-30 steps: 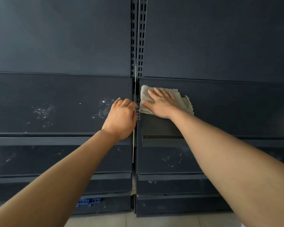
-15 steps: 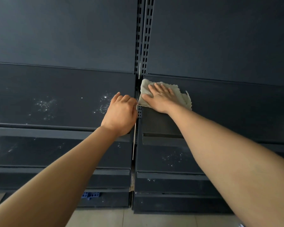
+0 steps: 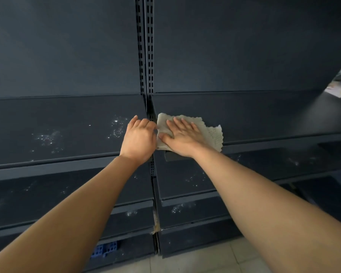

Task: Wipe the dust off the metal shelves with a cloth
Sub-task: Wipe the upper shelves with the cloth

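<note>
Shelves [image 3: 264,119]: dark metal, dust-specked. Cloth [image 3: 213,133] lies at the right bay's left end beside the post [image 3: 146,56], long axis left-right. Right hand [image 3: 182,137] presses it flat, fingers straight. Left hand [image 3: 139,138] is curled at the post, grip unclear. Cloth is nearer the front lip than half a second earlier.

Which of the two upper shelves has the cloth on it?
The upper shelf right of the slotted upright: the right hand presses the cloth flat there. The left shelf bears white dust specks, no cloth.
</note>
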Demonstrator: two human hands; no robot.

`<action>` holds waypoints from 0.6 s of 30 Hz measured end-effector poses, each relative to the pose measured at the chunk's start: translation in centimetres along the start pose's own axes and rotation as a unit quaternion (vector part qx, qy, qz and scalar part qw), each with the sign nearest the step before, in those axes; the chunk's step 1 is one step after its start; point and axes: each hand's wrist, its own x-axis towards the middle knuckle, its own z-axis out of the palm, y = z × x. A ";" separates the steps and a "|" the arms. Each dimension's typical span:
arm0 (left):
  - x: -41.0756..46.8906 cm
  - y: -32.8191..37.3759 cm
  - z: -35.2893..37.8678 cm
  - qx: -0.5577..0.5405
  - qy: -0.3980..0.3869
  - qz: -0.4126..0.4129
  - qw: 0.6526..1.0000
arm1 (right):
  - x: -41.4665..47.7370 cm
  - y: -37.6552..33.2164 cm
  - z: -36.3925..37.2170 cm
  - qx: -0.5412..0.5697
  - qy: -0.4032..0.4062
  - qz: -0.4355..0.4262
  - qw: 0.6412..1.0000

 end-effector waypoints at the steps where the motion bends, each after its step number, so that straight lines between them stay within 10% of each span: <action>1: -0.4 -0.1 0.0 -0.005 0.001 0.009 1.000 | -0.4 -0.2 0.1 0.003 0.003 0.008 1.000; 11: -3.9 -6.2 -3.5 -0.007 0.034 -0.023 0.999 | -0.4 -4.3 0.3 0.092 0.078 0.087 0.989; 18: -3.3 -10.3 -4.3 0.006 0.013 -0.115 0.993 | 2.3 -8.8 0.4 0.065 0.031 -0.025 0.997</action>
